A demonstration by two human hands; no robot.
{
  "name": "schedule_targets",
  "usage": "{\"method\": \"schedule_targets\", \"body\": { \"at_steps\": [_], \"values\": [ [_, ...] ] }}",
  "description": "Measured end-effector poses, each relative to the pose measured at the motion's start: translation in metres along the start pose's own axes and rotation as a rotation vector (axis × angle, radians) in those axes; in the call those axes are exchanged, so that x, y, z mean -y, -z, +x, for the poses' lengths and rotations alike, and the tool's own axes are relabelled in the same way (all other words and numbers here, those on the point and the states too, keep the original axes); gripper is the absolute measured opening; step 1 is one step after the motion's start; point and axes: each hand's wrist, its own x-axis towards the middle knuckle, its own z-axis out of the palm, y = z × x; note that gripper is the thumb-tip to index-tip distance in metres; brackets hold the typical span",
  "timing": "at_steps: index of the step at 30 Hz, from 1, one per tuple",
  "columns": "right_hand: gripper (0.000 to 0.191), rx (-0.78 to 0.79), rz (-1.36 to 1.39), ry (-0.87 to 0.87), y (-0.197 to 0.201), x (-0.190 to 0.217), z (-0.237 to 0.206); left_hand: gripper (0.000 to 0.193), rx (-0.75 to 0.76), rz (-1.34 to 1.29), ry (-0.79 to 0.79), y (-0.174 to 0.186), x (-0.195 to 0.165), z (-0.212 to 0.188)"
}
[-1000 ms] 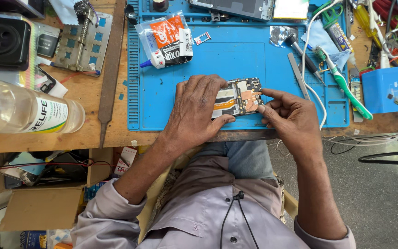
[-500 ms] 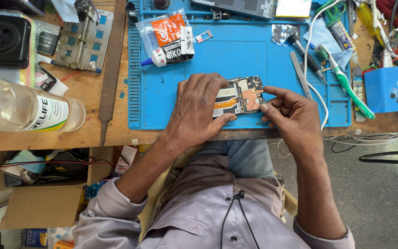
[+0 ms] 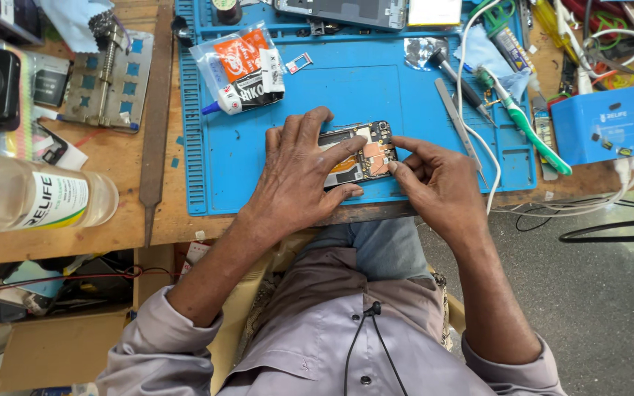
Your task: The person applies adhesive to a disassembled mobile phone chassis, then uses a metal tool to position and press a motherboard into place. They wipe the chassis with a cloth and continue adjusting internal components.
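At my bench, my left hand (image 3: 299, 180) lies palm-down across an opened phone (image 3: 361, 154), fingers spread and pressing it flat onto the blue work mat (image 3: 258, 169), thumb tucked along the phone's near edge. My right hand (image 3: 438, 183) comes in from the other side, wrist bent, its fingers curled and its fingertips (image 3: 394, 143) set against the phone's exposed end (circuit board and copper-coloured parts showing); whether they pinch anything small I cannot tell. The phone sits near the mat's front edge, just above my lap. Metal tweezers (image 3: 458, 121) and a green-handled tool (image 3: 526, 125) lie to my right, a bagged glue tube (image 3: 243, 70) farther back, a clear bottle (image 3: 31, 198) on its side on the wooden table (image 3: 163, 220)
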Motion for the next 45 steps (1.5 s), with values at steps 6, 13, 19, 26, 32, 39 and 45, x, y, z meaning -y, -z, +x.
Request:
{"method": "schedule_targets", "body": {
  "at_steps": [6, 13, 19, 26, 32, 39, 45],
  "values": [
    [0.036, -0.103, 0.033, 0.039, 0.0, -0.004, -0.005, 0.073, -0.031, -0.036, -0.007, -0.001, 0.002, -0.001],
    [0.035, -0.126, 0.2, 0.09, -0.004, -0.011, -0.009, 0.087, -0.158, -0.08, -0.023, 0.005, -0.001, 0.003],
    [0.042, -0.021, 0.494, 0.04, -0.011, -0.012, 0.007, 0.087, -0.286, -0.079, -0.07, 0.01, -0.015, 0.007],
    [0.045, 0.153, 0.654, 0.063, 0.013, -0.018, 0.032, 0.049, -0.071, -0.698, 0.106, 0.033, 0.021, 0.05],
    [0.041, 0.282, 0.443, 0.132, 0.023, -0.01, 0.056, 0.039, 0.509, -0.993, 0.341, 0.02, 0.055, 0.102],
    [0.033, 0.101, 0.283, 0.153, 0.033, -0.012, 0.063, 0.027, 0.427, -1.085, 0.346, -0.002, 0.064, 0.102],
    [0.023, -0.177, -0.197, 0.17, 0.062, -0.012, 0.043, 0.033, 0.312, -1.089, 0.381, -0.008, 0.057, 0.093]
  ]
}}
